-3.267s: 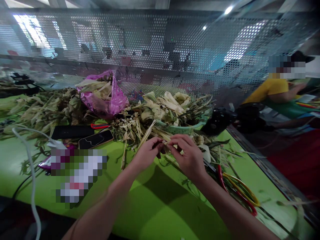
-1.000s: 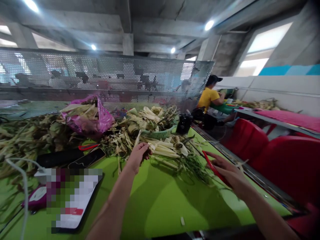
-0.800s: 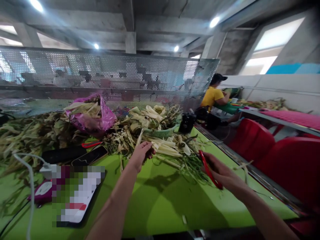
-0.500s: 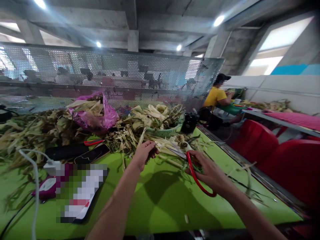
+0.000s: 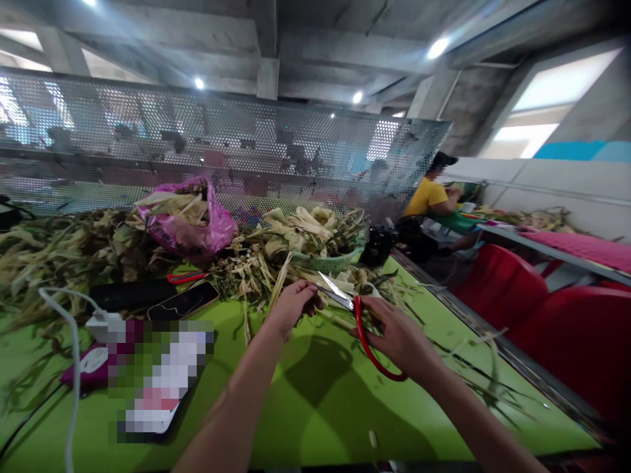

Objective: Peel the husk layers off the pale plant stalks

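Observation:
My right hand [image 5: 394, 332] holds a pair of scissors [image 5: 378, 360] by their large red handles, with the blades apart and pointing left. The blade tips reach up to the fingers of my left hand [image 5: 294, 305]. Those fingers are pinched together, and whatever lies between them is too small and hidden to make out. Just behind both hands, dry corn husks [image 5: 308, 226] fill a green basket [image 5: 328, 261]. Loose husk strips and scraps lie around the basket and under the scissors on the green tabletop [image 5: 315, 401].
Left are a heap of dried husks [image 5: 83, 246], a pink plastic bag [image 5: 221, 226] of husks, a dark phone [image 5: 185, 301], a blurred-out phone [image 5: 170, 378] and a power strip [image 5: 91, 368] with a white cable. Red chairs [image 5: 507, 276] and a person in yellow [image 5: 426, 197] are at right.
The scissors and my right hand have moved left, bringing the blades up to my left fingers. The blades stand wider apart. The pale bit at my left fingertips no longer shows clearly.

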### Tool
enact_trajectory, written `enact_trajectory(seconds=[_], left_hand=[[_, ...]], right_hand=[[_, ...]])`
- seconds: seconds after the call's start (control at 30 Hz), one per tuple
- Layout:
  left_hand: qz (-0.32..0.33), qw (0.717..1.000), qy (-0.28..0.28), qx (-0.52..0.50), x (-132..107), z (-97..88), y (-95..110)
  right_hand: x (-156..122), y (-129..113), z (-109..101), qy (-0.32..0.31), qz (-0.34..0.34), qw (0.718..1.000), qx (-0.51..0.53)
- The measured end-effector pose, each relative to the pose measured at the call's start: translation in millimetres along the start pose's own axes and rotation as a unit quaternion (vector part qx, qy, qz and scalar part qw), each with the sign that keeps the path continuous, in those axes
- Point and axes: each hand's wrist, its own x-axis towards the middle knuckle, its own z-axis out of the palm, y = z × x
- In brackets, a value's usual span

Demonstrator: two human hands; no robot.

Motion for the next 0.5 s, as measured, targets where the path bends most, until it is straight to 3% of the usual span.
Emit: enact_trajectory(seconds=[0.23, 0.5], left_hand=[[0.01, 1.0, -0.028, 0.008, -3.5, 3.2, 2.1], [-0.002, 1.0, -0.02, -0.001, -1.7, 2.9, -1.2]], right_hand=[[-0.6, 5.3, 5.8, 0.015, -0.012, 1.0, -0.016], [-4.5, 1.0, 6.7, 0.028, 0.03, 0.999, 0.035]])
